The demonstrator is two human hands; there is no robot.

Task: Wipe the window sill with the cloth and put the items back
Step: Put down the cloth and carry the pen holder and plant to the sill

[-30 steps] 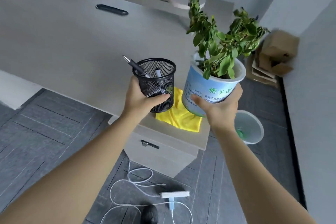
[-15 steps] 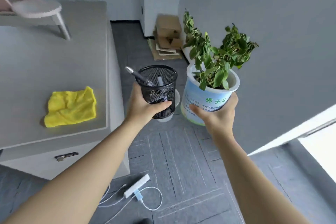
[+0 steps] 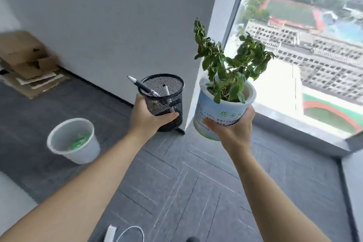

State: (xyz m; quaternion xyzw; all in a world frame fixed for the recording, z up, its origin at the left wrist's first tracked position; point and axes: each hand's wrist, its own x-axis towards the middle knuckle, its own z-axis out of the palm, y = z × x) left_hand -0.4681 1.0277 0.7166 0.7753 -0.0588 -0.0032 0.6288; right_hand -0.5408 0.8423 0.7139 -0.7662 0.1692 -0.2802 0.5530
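left hand (image 3: 146,119) grips black mesh pen holder (image 3: 164,100) with two pens, right hand (image 3: 233,129) grips pale blue plant pot (image 3: 216,112), leaves drooping, near window sill (image 3: 294,125).

Green characters "栀子" stand on the plant pot (image 3: 220,112); its smaller print is illegible.

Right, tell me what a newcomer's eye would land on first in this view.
Two held-up items at centre: the left hand grips a black mesh pen holder with pens sticking out, and the right hand holds a potted plant in a pale blue pot. Behind the plant, at right, the bright window looks down on buildings and a sports field, above the grey window sill.
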